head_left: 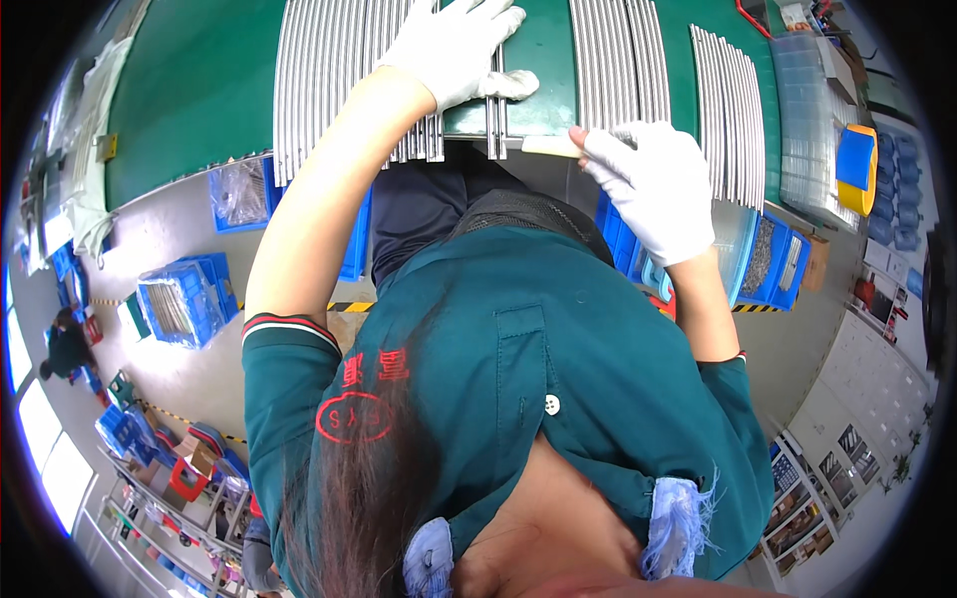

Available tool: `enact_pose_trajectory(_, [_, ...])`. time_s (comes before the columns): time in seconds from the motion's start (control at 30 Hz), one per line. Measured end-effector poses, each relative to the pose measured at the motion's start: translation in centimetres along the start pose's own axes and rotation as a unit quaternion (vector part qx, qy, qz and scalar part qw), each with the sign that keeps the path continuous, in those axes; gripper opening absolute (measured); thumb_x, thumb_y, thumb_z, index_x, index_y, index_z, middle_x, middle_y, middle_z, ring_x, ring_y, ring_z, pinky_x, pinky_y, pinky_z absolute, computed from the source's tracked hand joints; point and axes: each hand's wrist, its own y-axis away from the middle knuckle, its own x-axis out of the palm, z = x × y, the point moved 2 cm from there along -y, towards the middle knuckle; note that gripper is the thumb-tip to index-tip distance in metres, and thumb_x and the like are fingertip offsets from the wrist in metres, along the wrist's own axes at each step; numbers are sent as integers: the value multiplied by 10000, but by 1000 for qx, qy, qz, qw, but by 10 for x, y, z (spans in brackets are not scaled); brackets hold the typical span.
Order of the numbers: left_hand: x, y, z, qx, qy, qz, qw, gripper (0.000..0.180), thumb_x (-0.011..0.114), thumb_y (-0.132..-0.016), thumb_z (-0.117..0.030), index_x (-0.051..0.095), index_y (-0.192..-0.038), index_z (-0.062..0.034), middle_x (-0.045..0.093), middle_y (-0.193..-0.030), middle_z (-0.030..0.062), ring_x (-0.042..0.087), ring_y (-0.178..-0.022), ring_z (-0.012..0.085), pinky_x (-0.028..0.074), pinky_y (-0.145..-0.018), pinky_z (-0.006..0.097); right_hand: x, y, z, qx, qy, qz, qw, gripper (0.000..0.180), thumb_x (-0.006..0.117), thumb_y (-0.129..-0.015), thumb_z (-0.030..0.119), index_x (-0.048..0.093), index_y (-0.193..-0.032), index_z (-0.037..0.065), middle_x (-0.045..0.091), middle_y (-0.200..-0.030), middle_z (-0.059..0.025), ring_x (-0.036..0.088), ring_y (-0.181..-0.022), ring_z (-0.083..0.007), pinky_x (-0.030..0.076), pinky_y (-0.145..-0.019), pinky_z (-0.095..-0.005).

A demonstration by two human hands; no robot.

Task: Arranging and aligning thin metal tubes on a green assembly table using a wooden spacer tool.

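Observation:
My left hand (454, 52), in a white glove, lies with its fingers stretched and its thumb apart over a couple of metal rods (496, 130) that stand away from the others. Under and beside its wrist is a wide row of thin silver rods (319, 80), side by side. My right hand (653, 184), also gloved with one fingertip bare, is closed on a flat, pale yellow strip (551, 147). That strip points left toward the lower ends of the separate rods, near the table edge; its exact kind does not show.
On the green table (189, 90) lie two more rod groups, a middle one (618, 65) and a right one (730, 115). Clear plastic trays (805, 120) are stacked at the right end. Blue bins (783, 264) stand below the edge; another blue crate (189, 299) is on the floor.

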Motion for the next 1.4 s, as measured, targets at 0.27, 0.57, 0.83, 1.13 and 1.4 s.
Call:
enact_pose_trajectory(0.27, [-16,-9,-9,-37,-12,99,994,862,581,-896,-645,501,-1476,-12,432,-1579,226,381,-1484,343,195,-1240,580,-3,7,-4,-20,-2,0,1000,231,757,-866,274,775,-1088,217,599,-766,-22,591,-705,-219,477,-630,-366])
enact_pose_trajectory(0.57, [-18,-9,-11,-36,-20,95,995,863,578,-895,-647,504,-1475,-12,424,-1587,227,373,-1489,342,190,-1241,577,0,11,-3,-47,-17,1,999,217,746,-875,259,768,-1078,183,596,-779,-25,587,-722,-221,474,-634,-364])
enact_pose_trajectory(0.83, [-23,-10,-15,-34,-22,100,994,849,587,-887,-641,524,-1451,-8,458,-1553,226,412,-1446,354,218,-1226,573,-5,3,-5,21,-2,-44,999,258,759,-861,258,782,-1114,219,603,-745,-22,608,-723,-212,472,-634,-362])
enact_pose_trajectory(1.13, [-24,-15,-21,-20,-20,102,994,848,589,-885,-644,524,-1450,-15,502,-1493,217,433,-1406,362,246,-1208,570,-5,15,-8,28,-35,10,999,286,766,-846,249,779,-1125,189,675,-867,-5,620,-779,-212,493,-665,-352])
enact_pose_trajectory(1.4, [-20,-16,-17,-20,-30,44,998,799,583,-890,-625,554,-1420,-28,529,-1473,199,477,-1370,352,290,-1176,559,-10,22,-11,-34,-32,-1,999,235,760,-823,186,788,-1056,168,720,-998,47,606,-795,-186,492,-672,-345])
